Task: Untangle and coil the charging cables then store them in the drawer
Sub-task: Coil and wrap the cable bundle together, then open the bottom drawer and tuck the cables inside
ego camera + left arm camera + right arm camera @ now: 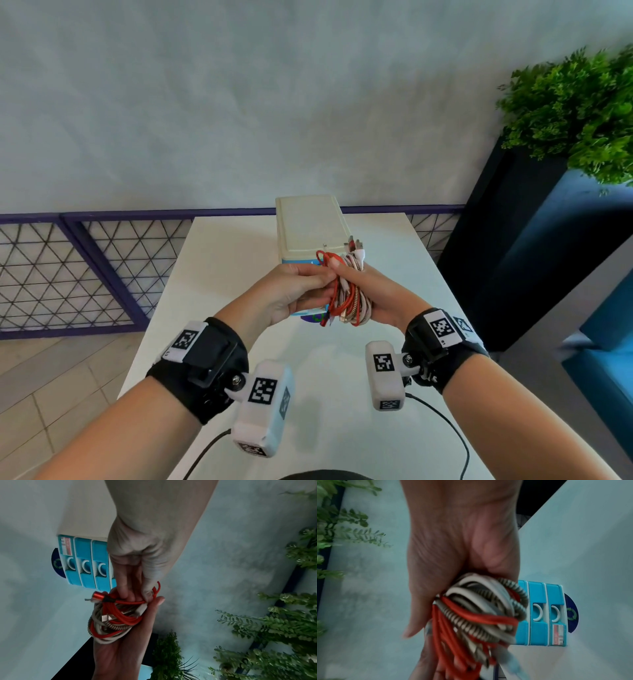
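White rectangular table (219,274) by a grey wall (239,102) w/ purple mesh railing (85,270); green leafy plant (582,113) at right. Cream plastic drawer unit w/ blue drawer fronts (308,226) on table, drawers closed. Right hand (373,294) grips tangled red, white & braided charging cables (346,301) above table, in front of unit; left hand (291,291) fingers pinch a red strand.

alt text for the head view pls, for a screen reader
Two hands hold a tangled bundle of red and white charging cables above a white table: the right hand cradles the bundle while the left hand pinches a red strand. A small cream and blue drawer unit stands just behind.
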